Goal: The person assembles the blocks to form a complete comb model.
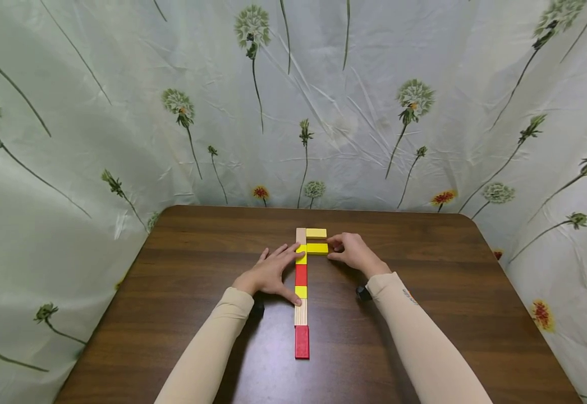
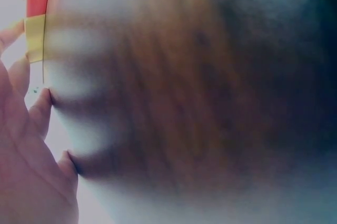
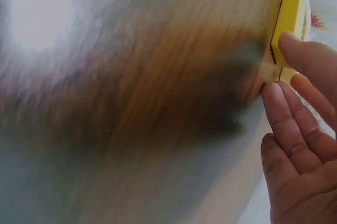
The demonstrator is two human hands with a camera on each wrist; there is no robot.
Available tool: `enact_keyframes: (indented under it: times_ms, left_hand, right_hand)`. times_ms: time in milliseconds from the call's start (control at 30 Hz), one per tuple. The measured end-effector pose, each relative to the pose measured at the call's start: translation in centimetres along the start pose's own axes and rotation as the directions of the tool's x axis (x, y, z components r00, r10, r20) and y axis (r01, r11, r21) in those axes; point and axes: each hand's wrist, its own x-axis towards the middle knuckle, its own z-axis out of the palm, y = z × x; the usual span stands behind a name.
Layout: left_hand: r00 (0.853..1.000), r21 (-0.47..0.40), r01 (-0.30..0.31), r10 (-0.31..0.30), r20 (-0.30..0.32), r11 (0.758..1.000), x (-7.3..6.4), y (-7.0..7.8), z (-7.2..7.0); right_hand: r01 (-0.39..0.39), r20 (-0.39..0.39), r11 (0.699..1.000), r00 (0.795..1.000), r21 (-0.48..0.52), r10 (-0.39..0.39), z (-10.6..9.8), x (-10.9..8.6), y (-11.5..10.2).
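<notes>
A column of wooden blocks runs away from the person in the head view. From the near end it goes red block (image 1: 302,343), plain wood block (image 1: 301,316), yellow block (image 1: 301,292), red block (image 1: 301,275), another yellow block (image 1: 301,260) and a plain wood block (image 1: 301,235). My left hand (image 1: 269,274) spreads along its left side, thumb at the nearer plain block, fingertips over the farther yellow one. Two yellow blocks stick out rightward: a far one (image 1: 316,233) and a nearer one (image 1: 317,248). My right hand (image 1: 353,252) pinches the nearer one's right end between thumb and index finger.
The blocks lie on a dark brown wooden table (image 1: 182,314) with rounded far corners. Behind it hangs a pale curtain (image 1: 212,73) printed with dandelions. A small black device (image 1: 363,293) sits at the right wrist.
</notes>
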Motion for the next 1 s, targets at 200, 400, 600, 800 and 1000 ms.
enact_keyframes:
  times_ms: [200,400,600,800,1000]
  left_hand:
    - [1.000,0.003,0.001,-0.001,-0.004,1.000,-0.2,-0.1,0.0]
    - [1.000,-0.008,-0.005,0.005,-0.004,1.000,-0.2,0.1,0.0]
    - [1.000,-0.006,-0.009,0.009,-0.012,1.000,-0.2,0.0,0.1]
    - [1.000,-0.015,-0.006,0.006,-0.021,1.000,-0.1,-0.2,0.3]
    - [1.000,-0.022,0.002,-0.003,-0.017,1.000,0.0,-0.2,0.4]
  right_hand:
    - [-0.034,0.032,0.999,0.999,-0.002,0.035,-1.0,-1.1,0.6]
    - [-0.005,0.022,1.000,1.000,-0.010,0.005,-2.2,-2.5,1.7]
    - [0.011,0.008,1.000,1.000,-0.019,-0.011,-3.2,-4.1,3.1]
    - [-0.001,0.029,1.000,1.000,0.006,0.001,-4.0,-6.0,4.2]
    - [-0.033,0.029,0.998,0.999,0.056,0.031,-4.4,-8.2,5.2]
